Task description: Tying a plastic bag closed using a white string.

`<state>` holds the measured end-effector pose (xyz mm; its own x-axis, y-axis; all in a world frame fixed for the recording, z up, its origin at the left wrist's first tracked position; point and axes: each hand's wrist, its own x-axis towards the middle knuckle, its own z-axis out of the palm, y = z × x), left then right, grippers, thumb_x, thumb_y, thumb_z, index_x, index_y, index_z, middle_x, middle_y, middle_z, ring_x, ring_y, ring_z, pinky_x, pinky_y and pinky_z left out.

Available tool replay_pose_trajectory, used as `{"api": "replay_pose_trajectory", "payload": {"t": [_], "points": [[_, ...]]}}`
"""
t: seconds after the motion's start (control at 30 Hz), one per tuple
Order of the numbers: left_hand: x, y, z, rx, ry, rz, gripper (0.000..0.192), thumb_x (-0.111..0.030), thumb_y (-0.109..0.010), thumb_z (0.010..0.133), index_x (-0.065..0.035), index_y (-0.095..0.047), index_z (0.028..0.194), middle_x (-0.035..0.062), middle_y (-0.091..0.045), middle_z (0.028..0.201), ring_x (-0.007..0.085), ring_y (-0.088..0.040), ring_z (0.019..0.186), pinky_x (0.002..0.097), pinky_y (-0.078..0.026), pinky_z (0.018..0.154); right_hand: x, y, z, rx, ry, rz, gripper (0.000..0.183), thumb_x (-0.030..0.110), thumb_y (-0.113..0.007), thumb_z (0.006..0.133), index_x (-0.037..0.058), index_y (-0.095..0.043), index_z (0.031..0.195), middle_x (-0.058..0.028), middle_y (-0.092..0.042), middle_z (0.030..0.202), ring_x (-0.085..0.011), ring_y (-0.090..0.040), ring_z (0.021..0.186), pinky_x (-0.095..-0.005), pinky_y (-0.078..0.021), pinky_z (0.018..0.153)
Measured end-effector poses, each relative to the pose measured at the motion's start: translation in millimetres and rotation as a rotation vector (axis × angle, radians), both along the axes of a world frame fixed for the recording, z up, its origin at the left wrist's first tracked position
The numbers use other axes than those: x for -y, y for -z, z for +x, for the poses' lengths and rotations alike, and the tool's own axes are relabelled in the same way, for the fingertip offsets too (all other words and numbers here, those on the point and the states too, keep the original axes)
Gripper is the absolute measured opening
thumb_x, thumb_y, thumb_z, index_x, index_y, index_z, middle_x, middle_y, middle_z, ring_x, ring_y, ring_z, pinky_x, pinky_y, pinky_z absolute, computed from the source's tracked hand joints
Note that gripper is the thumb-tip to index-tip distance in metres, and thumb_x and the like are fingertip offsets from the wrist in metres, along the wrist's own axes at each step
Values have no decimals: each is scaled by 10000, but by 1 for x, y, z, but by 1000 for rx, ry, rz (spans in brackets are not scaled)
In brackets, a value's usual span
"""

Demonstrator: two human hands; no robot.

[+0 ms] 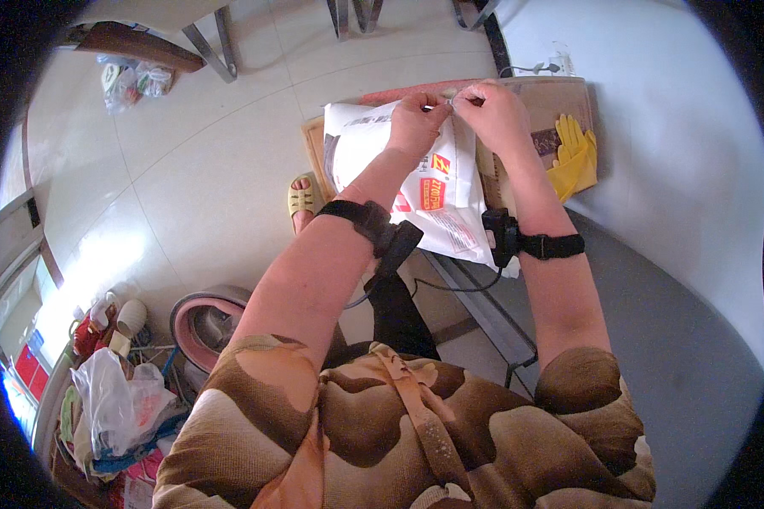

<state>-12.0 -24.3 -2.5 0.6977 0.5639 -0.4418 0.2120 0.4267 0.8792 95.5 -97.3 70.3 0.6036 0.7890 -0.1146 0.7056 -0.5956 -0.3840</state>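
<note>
A white plastic sack (363,140) with red and yellow print lies before me on brown cardboard. My left hand (420,124) and my right hand (493,114) meet at the sack's far edge, fingertips close together. Each hand pinches something small and pale there, seemingly the sack's edge or its closing thread; which one cannot be told. Yellow rubber gloves (573,156) rest on a cardboard box (541,98) to the right of my right hand. Both wrists wear black straps with small devices joined by a cable.
A grey table (649,318) stands at the right against a white wall. Plastic bags (137,79) lie on the tiled floor at the far left. Near left are a pink-rimmed round basin (210,324) and a heap with a clear plastic bag (111,394). Metal legs stand beyond.
</note>
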Motion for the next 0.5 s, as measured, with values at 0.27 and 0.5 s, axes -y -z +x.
{"api": "replay_pose_trajectory", "payload": {"t": [0.27, 0.5], "points": [[1, 11, 5, -48, -17, 271, 167, -147, -608, 810, 7, -619, 874, 60, -624, 739, 112, -553, 609, 260, -462, 537, -5, 4, 3, -55, 37, -57, 231, 302, -595, 713, 98, -674, 790, -143, -626, 881, -333, -606, 803, -411, -484, 718], [0, 10, 6, -27, -82, 335, 165, -129, -662, 697, 8, -648, 786, 161, -635, 778, 244, -616, 687, 326, -478, 642, -6, 9, 5, -51, -6, -88, 230, 281, -622, 686, 74, -647, 784, -152, -619, 839, -331, -604, 785, -405, -483, 724]]}}
